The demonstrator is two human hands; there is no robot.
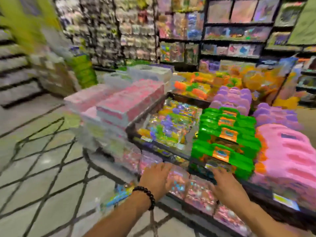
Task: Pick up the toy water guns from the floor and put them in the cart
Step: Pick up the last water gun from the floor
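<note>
Both hands extended toward near edge of display shelf (171,152). Left hand (158,177) and right hand (225,183) flat, fingers spread, on clear pink packs (196,194); nothing gripped. Frame blurred. Water guns (222,134) seen stacked on shelf; cart not identifiable. Pack best gripped from both ends, lifted level.
</note>
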